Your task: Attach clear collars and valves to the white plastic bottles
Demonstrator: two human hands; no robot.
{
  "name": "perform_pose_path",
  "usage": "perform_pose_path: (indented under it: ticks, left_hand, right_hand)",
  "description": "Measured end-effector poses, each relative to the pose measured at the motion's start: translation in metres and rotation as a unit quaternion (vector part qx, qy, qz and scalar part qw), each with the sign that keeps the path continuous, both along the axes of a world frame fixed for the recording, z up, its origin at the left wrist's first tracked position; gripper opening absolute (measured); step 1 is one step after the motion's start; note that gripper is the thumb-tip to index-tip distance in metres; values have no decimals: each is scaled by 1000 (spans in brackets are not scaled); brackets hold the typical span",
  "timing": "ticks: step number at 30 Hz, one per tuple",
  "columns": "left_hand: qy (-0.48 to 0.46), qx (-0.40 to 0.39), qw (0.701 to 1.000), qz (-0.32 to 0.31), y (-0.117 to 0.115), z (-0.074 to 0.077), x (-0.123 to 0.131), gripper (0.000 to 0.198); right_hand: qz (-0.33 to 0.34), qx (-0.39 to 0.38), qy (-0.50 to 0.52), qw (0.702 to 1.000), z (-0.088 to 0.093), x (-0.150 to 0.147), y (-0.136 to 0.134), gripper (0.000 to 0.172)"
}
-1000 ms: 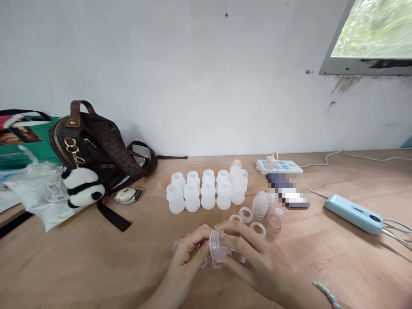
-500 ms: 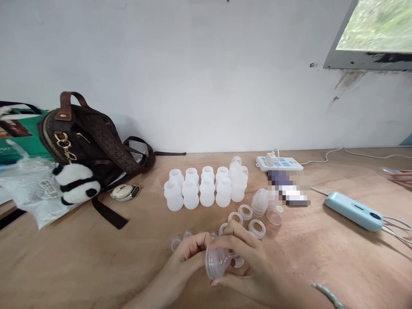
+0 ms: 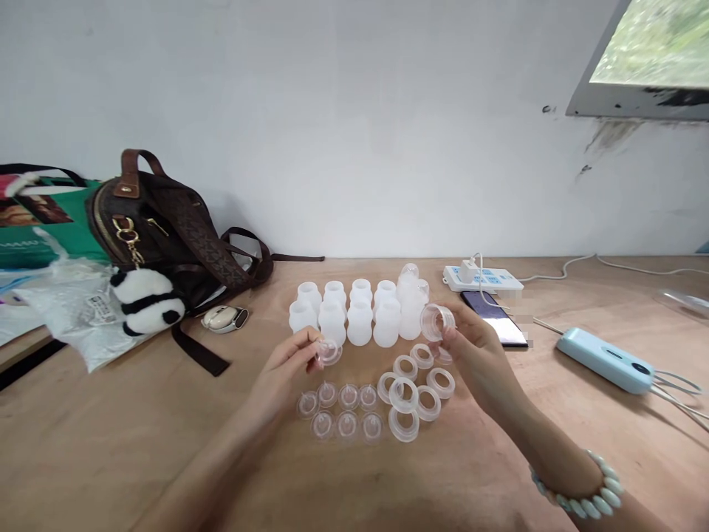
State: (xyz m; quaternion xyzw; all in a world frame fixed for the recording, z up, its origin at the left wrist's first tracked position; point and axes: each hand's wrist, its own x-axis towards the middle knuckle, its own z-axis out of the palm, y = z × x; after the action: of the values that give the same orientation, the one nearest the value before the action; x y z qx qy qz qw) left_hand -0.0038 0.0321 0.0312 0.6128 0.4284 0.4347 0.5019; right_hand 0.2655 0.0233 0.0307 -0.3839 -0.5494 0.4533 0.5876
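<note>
Between its thumb and fingers, my left hand (image 3: 291,358) pinches a clear bottle nipple (image 3: 331,352) just in front of the white bottles (image 3: 360,325). My right hand (image 3: 476,347) is closed around a clear dome-shaped bottle cap (image 3: 435,323), its open ribbed end turned to the left. Below the hands, several clear nipples (image 3: 348,426) lie in two rows on the table. To their right are several translucent collar rings (image 3: 404,437), one partly resting over others. The bottles stand upright in two rows; clear domes (image 3: 410,271) top the ones at the right end.
A dark backpack (image 3: 182,229) with a panda plush (image 3: 148,301) stands at the left by a plastic bag (image 3: 72,310). A mouse-like device (image 3: 221,318) lies nearby. Toward the right are a power strip (image 3: 501,280), a phone (image 3: 490,314) and a light blue device (image 3: 603,360) with cables.
My hands were together over the small parts, holding a clear ribbed dome. They have moved apart and away from me, the nipple in my left hand and the cap in my right.
</note>
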Motion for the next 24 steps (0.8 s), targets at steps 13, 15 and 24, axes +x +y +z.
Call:
perform_pose_path:
  ticks: [13, 15, 24]
  left_hand:
    - [428, 29, 903, -15, 20, -31, -19, 24]
    - [454, 35, 890, -3, 20, -30, -20, 23]
    - [506, 37, 861, 5, 15, -21, -17, 20]
  right_hand:
    - [24, 124, -699, 704, 5, 16, 1, 35]
    - [40, 119, -708, 695, 6, 16, -1, 34]
    - [80, 89, -706, 698, 4, 6, -8, 30]
